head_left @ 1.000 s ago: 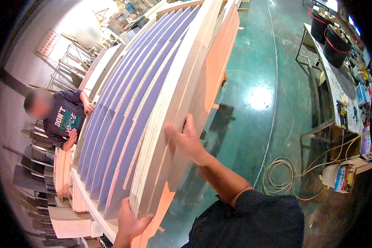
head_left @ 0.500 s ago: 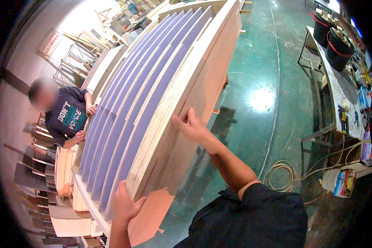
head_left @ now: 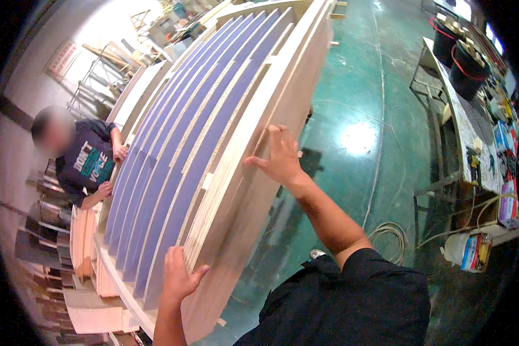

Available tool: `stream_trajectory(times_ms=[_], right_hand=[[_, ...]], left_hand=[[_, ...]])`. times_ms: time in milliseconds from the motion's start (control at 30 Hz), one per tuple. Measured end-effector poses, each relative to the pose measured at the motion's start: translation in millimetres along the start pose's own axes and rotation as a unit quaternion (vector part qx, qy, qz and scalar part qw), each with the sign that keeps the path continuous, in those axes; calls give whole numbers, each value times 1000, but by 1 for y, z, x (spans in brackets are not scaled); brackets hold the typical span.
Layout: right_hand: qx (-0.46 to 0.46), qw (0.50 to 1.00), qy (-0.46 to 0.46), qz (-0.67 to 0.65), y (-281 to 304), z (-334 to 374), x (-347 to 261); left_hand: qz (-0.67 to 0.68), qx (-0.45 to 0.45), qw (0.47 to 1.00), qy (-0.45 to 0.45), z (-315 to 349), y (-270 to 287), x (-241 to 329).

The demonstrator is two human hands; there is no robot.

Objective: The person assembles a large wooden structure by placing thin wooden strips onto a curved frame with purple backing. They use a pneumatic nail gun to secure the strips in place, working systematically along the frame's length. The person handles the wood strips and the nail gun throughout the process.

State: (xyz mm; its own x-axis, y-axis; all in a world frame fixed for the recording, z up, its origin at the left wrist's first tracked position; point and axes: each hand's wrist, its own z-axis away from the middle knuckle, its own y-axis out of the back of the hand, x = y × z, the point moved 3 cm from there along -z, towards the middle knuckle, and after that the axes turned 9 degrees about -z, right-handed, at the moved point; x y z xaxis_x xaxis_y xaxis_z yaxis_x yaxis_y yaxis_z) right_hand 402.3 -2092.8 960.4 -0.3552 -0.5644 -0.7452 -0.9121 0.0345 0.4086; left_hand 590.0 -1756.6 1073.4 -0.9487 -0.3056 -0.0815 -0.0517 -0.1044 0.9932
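A long curved wooden frame (head_left: 236, 193) slants across the view, with several purple-faced slats (head_left: 173, 173) edged in raw chipboard side by side inside it. My left hand (head_left: 181, 277) hooks its fingers over the top edge of the thick pale side board at the near end, thumb on the outer face. Farther along, my right hand (head_left: 278, 155) lies against the board's outer side, fingers stretched and thumb apart. Small pale blocks (head_left: 207, 181) show in a gap between this board and the nearest slat.
Across the frame, a co-worker (head_left: 86, 161) rests both hands on its far side. At right stands a workbench (head_left: 473, 127) with black buckets (head_left: 469, 72) and tools. A coiled hose (head_left: 389, 239) lies on the green floor. Stacked boards (head_left: 83, 242) stand at left.
A gap with small blocks now shows between the side board and the nearest slat. My right hand has moved up along the board and its fingers have straightened. My left hand stays at the near end.
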Motion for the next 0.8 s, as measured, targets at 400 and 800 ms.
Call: stream_trajectory(times_ms=[400, 800], right_hand=[[-198, 899, 372, 122, 41, -143, -71], [-215, 835, 460, 210, -211, -219, -204]], left_hand=[[-13, 52, 998, 35, 4, 102, -31], [-59, 174, 974, 129, -47, 91, -291]])
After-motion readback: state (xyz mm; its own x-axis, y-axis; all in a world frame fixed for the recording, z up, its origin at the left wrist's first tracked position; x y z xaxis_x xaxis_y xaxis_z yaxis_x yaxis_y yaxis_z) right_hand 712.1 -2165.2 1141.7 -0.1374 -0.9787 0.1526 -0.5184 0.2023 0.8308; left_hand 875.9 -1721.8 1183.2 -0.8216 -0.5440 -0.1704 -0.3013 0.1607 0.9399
